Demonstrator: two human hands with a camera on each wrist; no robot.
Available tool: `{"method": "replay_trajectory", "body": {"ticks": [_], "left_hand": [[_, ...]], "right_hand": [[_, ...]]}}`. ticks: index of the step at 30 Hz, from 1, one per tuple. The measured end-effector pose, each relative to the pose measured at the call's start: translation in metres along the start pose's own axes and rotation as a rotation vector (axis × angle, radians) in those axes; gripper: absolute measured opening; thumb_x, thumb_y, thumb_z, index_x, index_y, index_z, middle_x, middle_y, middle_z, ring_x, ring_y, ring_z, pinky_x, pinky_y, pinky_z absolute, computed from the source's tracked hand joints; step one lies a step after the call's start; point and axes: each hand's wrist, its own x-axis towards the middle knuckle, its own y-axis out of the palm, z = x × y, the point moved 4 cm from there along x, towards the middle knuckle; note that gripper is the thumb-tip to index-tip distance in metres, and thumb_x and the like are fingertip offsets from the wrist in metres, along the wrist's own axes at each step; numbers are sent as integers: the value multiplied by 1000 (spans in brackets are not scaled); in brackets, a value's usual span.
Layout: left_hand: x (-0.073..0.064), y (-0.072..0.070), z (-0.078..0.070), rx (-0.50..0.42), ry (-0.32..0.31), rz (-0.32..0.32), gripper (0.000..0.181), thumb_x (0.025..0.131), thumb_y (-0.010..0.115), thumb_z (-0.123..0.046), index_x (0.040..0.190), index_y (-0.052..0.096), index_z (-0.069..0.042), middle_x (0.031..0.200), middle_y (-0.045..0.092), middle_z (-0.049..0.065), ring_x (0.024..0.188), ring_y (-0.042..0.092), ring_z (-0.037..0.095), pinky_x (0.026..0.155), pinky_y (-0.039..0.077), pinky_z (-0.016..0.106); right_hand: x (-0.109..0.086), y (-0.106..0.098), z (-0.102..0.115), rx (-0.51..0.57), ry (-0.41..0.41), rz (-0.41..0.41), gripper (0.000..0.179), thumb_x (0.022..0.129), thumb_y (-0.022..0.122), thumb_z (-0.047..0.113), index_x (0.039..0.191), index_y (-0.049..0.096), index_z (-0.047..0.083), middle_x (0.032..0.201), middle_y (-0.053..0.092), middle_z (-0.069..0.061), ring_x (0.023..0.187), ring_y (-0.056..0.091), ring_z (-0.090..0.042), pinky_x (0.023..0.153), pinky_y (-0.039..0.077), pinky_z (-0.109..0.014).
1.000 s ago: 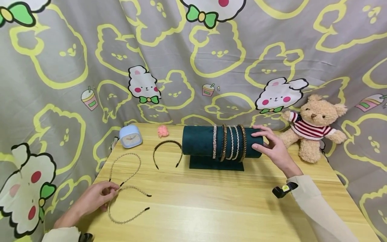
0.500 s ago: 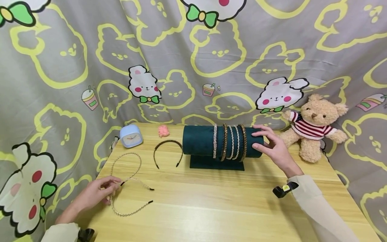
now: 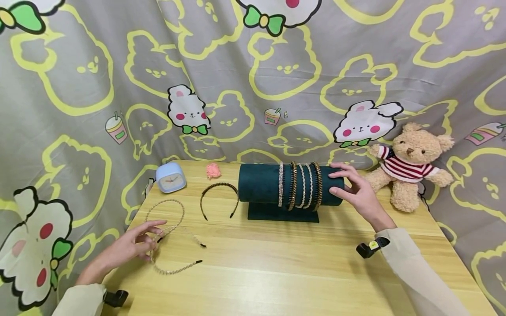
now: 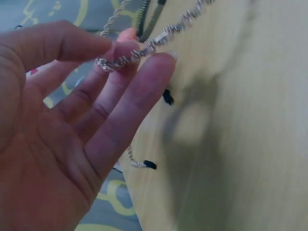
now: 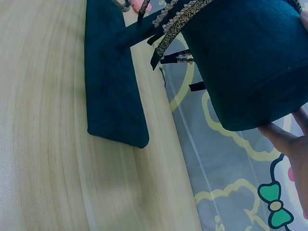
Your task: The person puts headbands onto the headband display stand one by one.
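My left hand [image 3: 132, 245] pinches a thin beaded headband [image 3: 171, 272] near the middle of its arc, its black-tipped ends pointing right. In the left wrist view the band [image 4: 166, 37] runs between the thumb and fingers, above the table. A similar pale headband [image 3: 183, 210] lies just behind, partly overlapped by the held one. My right hand [image 3: 357, 195] grips the right end of a dark green roll-shaped display stand [image 3: 258, 182], fingers on top and thumb on the near side. Several sparkling and gold headbands [image 3: 293, 186] sit around the roll.
A dark toothed headband [image 3: 218, 185] lies left of the stand. Behind it are a blue clock [image 3: 171, 177] and a small pink bundle [image 3: 213, 170]. A teddy bear [image 3: 411, 169] sits at the right rear. A patterned curtain [image 3: 233, 66] hangs behind the table [image 3: 276, 267].
My left hand has moved slightly away from me and right, carrying the beaded headband closer to the one lying behind it. My right hand stays on the stand's end.
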Motion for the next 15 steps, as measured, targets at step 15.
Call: {"method": "replay_trajectory", "body": {"ticks": [15], "left_hand": [[0,-10,-4,-134,-7,0,54,113,60,-12,164,44,-4,138,73,-9,114,77,19,89,67,40]], "right_hand": [[-1,0,3,-15,-8,0,34,100,70,-10,134,67,-7,164,46,-13,150,43,-14,101,53,-14]]}}
